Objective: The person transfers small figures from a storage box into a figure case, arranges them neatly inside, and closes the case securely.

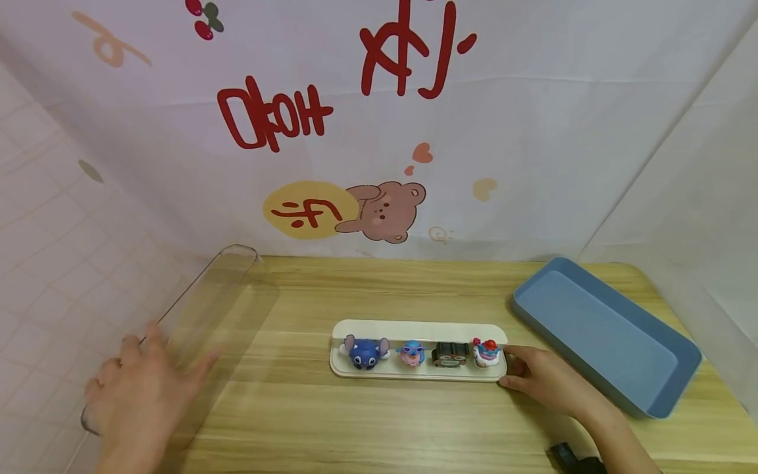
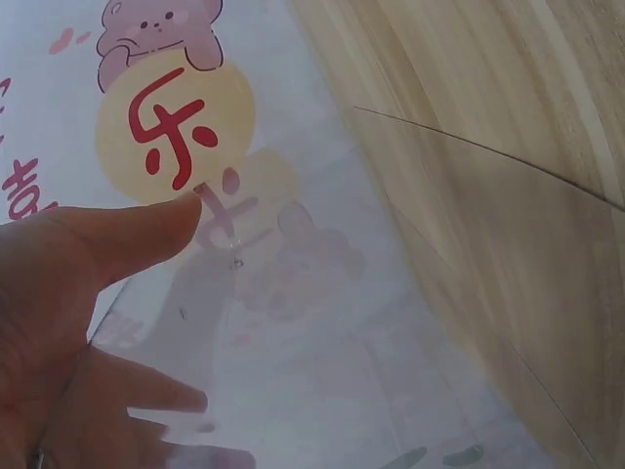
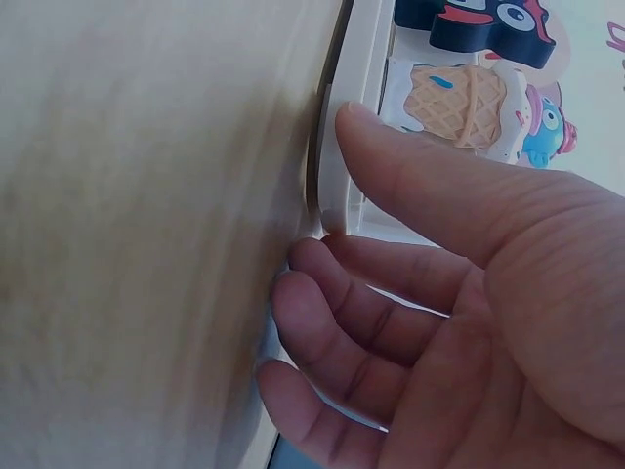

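Observation:
A white oblong tray (image 1: pixel 414 330) lies mid-table with a row of small figurines on it. From the left these are a blue big-eared figure (image 1: pixel 364 353), a pink-and-blue one (image 1: pixel 412 354), a dark blocky one (image 1: pixel 450 355) and a white one with a red top (image 1: pixel 487 354), whose waffle-patterned cone (image 3: pixel 454 103) shows in the right wrist view. My right hand (image 1: pixel 547 377) grips the tray's right end, thumb on the rim. At the far left my left hand (image 1: pixel 145 392) holds a clear plastic cover or box (image 1: pixel 239 303) by its side; some fingers show through it.
A blue-grey rectangular tray (image 1: pixel 604 329) lies slanted at the right, close to my right forearm. A black object (image 1: pixel 571 457) is by that arm at the front edge. White printed cloth (image 1: pixel 533 164) rises behind the wooden table (image 1: pixel 331 421) and at both sides.

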Available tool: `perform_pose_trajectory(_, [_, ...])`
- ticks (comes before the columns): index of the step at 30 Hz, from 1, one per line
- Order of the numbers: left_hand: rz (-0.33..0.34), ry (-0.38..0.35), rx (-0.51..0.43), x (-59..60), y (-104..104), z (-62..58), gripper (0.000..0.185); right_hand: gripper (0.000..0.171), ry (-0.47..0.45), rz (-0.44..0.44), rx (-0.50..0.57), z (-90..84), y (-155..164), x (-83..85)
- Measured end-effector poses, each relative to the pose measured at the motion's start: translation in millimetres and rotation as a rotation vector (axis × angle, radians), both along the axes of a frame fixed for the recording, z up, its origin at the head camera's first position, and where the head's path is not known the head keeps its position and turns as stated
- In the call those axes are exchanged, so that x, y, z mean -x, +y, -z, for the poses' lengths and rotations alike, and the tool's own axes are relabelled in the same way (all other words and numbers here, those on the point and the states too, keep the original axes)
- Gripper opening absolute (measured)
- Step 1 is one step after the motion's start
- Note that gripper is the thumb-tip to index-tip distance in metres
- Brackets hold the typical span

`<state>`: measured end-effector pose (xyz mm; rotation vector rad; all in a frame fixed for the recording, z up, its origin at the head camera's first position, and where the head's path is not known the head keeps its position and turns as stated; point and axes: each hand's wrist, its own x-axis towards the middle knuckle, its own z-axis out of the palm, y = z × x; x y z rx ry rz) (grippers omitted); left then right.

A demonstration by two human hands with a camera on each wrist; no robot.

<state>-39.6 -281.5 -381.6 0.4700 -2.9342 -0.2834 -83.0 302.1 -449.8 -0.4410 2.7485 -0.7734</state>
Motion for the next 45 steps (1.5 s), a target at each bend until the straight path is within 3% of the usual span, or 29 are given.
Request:
perform_pose_trajectory(4, [-0.030, -0.024, 0.009, -0.5, -1, 0.5, 0.120, 0.054, 0.009, -0.010, 0.001, 0.0, 0, -0.6])
perform_pose_trajectory(6, [-0.024, 0.004, 0.038, -0.4, 0, 1.4, 0.120, 0.053, 0.010, -0.014, 0.001, -0.2, 0, -0.7])
perform_pose_trajectory(11, [0.028, 0.257, 0.141, -1.2, 1, 8.5, 0.110, 0.054, -0.003, -0.009, 0.005, -1.6, 0, -0.6])
perform_pose_trajectory(14, [0.046, 0.355, 0.173, -1.2, 1, 12.1, 0.103, 0.054, -0.011, -0.006, 0.002, -2.1, -1, 0.0])
perform_pose_trajectory(23, [-0.001, 0.211, 0.091, -1.4, -1, 7.8, 0.106, 0.053, 0.006, -0.005, -0.008, -2.9, -1, 0.5])
perform_pose_trajectory(26, [0.044, 0.289, 0.110, -0.1, -1, 9.1, 0.115, 0.052, 0.004, -0.003, -0.002, -2.4, -1, 0.3])
perform_pose_trajectory(29, [0.125, 0.437, 0.159, 2.7, -1, 10.5, 0.125, 0.053, 0.000, -0.001, 0.001, -1.8, -1, -0.2])
perform_pose_trajectory(31, [0.191, 0.545, 0.212, 5.6, 1, 11.1, 0.126, 0.054, -0.003, 0.001, 0.002, -1.5, -1, 0.0])
perform_pose_trajectory(34, [0.253, 0.641, 0.269, 9.6, 4, 9.8, 0.117, 0.054, -0.008, 0.002, 0.003, -1.8, -1, 0.2])
perform_pose_trajectory(41, [0.336, 0.720, 0.289, 16.1, 12, 3.1, 0.103, 0.054, -0.017, 0.003, 0.010, -3.2, 0, 0.3])
perform_pose_trajectory(45, [0.379, 0.714, 0.284, 19.1, 16, -2.5, 0.104, 0.056, -0.027, 0.007, 0.014, -2.8, 0, -0.4])
